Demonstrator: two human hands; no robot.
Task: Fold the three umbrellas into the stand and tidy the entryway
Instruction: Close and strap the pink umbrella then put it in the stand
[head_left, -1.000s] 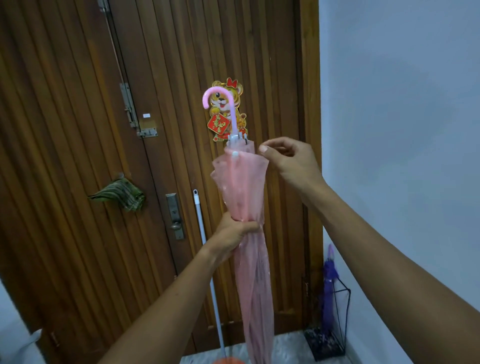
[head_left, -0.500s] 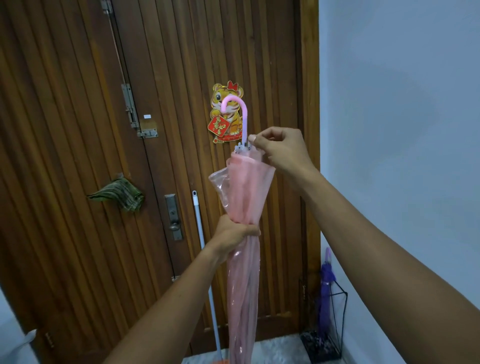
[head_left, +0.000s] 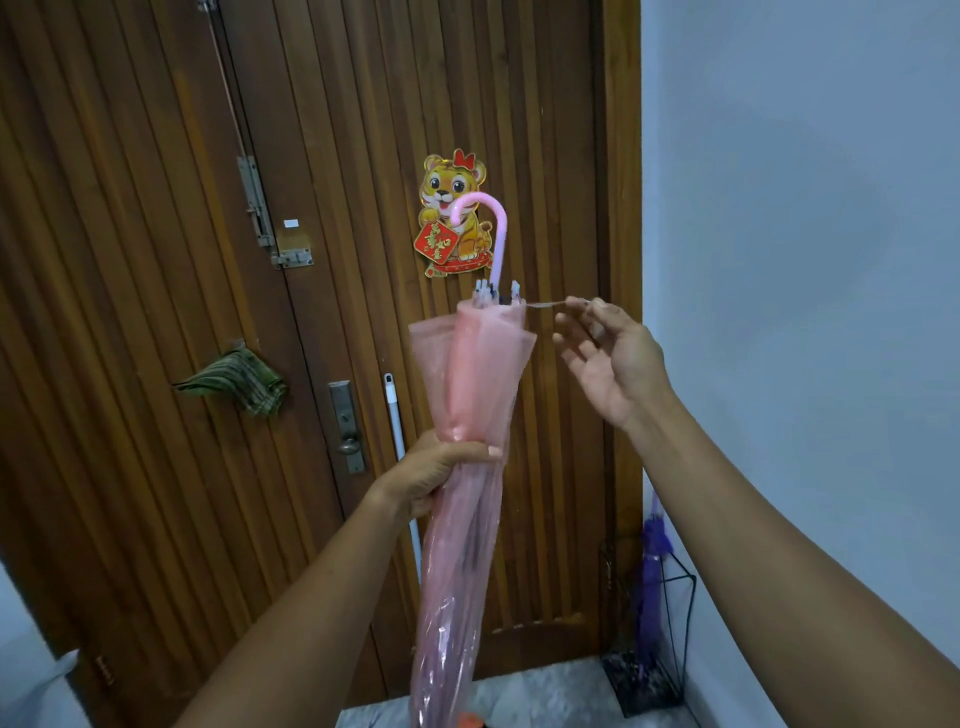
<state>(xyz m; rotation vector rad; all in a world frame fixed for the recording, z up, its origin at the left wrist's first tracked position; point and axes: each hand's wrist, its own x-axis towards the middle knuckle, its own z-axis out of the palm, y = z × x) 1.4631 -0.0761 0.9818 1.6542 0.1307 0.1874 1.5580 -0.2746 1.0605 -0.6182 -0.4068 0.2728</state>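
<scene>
Entryway shot: slatted wooden door (head_left: 130, 364) fills the frame from 9 thru 12 o'clock, and a pale wall (head_left: 805, 234) takes 3 o'clock. Centre frame, the pink umbrella (head_left: 467, 395) is up in the air, closed, w/ its hook handle (head_left: 491, 228) topmost. The canopy flares loose above the grip, and the rest hangs down to 6 o'clock and out of frame.

Left hand (head_left: 441, 473) has it round the middle, fingers wrapped tight on the plastic folds. Right hand (head_left: 615, 364) is out at the umbrella's 3 o'clock, approx level w/ the rib tips. Thumb and forefinger pinch the end of the thin strap (head_left: 545, 304), which runs taut back to the canopy's top edge; the other fingers are spread loose. Bit of blur on those fingertips, but the strap ends right there.

Down at 5 o'clock, in the corner btwn door frame and wall, the black wire stand (head_left: 639, 686) sits on the floor w/ a closed purple umbrella (head_left: 652, 571) standing in it. The pink one is well apart from the stand, up at its 10 o'clock.

On the door:
- tiger sticker (head_left: 449, 197) right behind the hook handle
- bolt latch (head_left: 291, 254) at the sticker's 9 o'clock
- green cloth (head_left: 234, 382) hanging lower left
- lock plate (head_left: 347, 426) at the cloth's 3 o'clock

A white pole (head_left: 397, 415) leans on the door, passing behind the left hand. Marbled floor (head_left: 545, 686) shows at 6 o'clock.
</scene>
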